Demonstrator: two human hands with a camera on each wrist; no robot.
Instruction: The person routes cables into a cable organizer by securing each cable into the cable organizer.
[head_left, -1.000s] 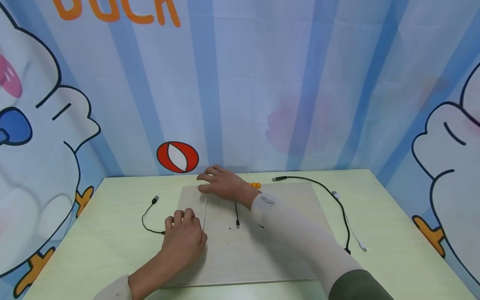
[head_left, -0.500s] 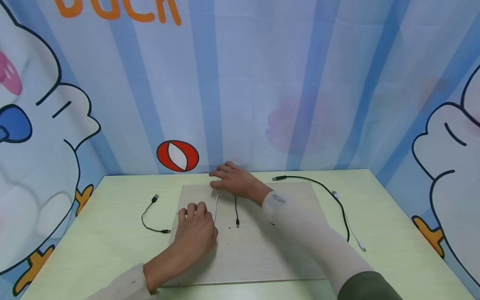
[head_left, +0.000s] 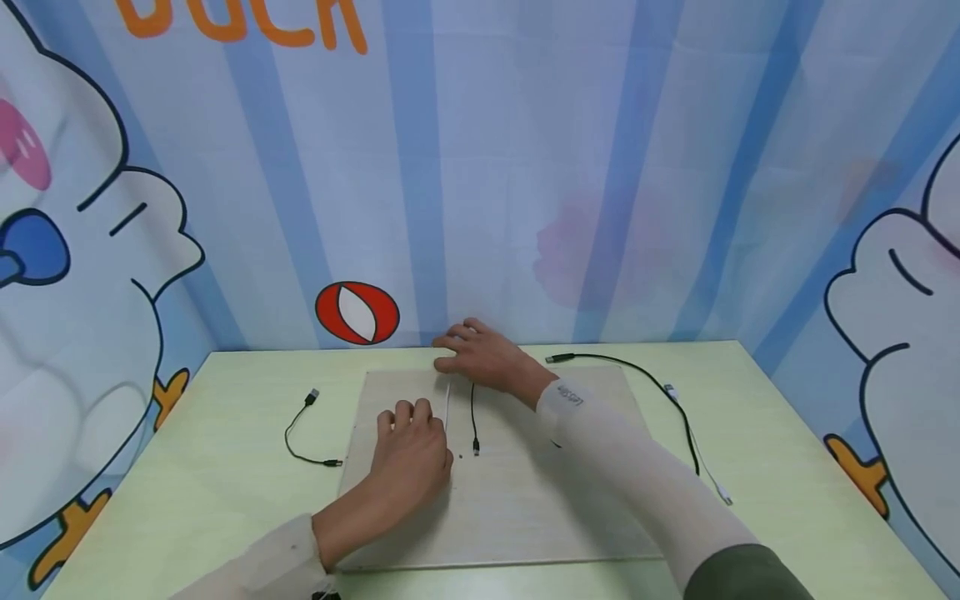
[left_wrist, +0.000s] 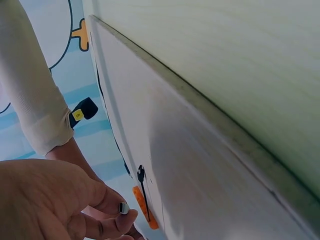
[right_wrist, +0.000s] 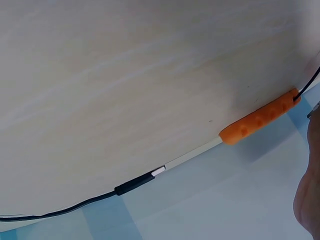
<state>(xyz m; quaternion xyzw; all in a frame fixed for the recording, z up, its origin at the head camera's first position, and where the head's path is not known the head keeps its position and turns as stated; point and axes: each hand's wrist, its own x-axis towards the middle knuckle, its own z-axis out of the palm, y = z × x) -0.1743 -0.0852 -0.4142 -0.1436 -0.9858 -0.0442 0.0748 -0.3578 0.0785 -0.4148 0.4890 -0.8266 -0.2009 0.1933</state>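
Observation:
A white cable (head_left: 447, 408) is stretched between both hands above a pale board (head_left: 525, 525). My left hand (head_left: 412, 450) pinches its near end; in the left wrist view a small metal plug (left_wrist: 124, 208) pokes out between thumb and finger. At the board's far edge, my right hand (head_left: 487, 358) pinches the other end, where a bit of metal plug (right_wrist: 311, 111) shows beside the fingers. Just right of the white cable lies a short black cable (head_left: 476, 447), running into an orange holder (right_wrist: 260, 117), which the right hand hides in the head view.
A short black USB cable (head_left: 311, 398) lies on the table (head_left: 225, 450) at the left. At the right are a thick black cable (head_left: 560, 358) and another white cable (head_left: 724, 493). A striped cartoon curtain (head_left: 487, 183) hangs right behind the table.
Both hands have moved to the right, carrying the white cable closer to the short black cable. The orange holder, partly visible a second ago, is now behind the right hand.

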